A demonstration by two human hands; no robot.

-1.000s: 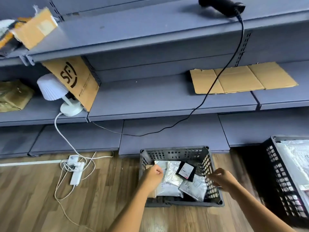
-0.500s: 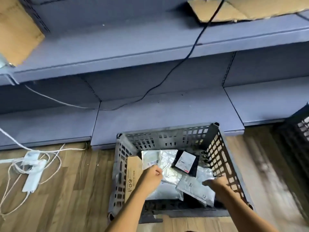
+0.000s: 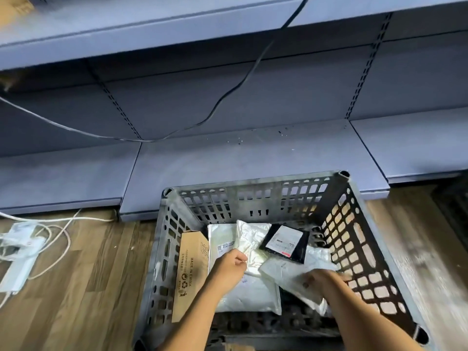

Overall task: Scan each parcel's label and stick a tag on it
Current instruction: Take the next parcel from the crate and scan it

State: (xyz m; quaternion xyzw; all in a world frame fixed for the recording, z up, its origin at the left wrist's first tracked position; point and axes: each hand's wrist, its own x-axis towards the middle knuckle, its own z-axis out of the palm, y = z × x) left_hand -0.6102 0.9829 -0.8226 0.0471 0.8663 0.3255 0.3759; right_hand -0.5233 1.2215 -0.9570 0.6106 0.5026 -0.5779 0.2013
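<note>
The view has tipped down and drawn closer than half a second ago: the grey crate now fills the lower middle, and the cardboard on the upper shelf has gone out of sight. The crate stands on the wooden floor, against the lowest shelf.

The parcels all lie inside the crate. A brown cardboard box stands on edge along its left wall. The black parcel, label up, rests near the back right, where it was before.

The left hand stays where it was, its grip closed in a pinch on the edge of the crinkled white parcel. The right hand has shifted a little and lies over the flat white parcel by the crate's right wall. It is blurred, so I cannot tell whether its grip is apart or clamped.

A black cable hangs across the shelves, and a white power strip lies on the floor at the left.
</note>
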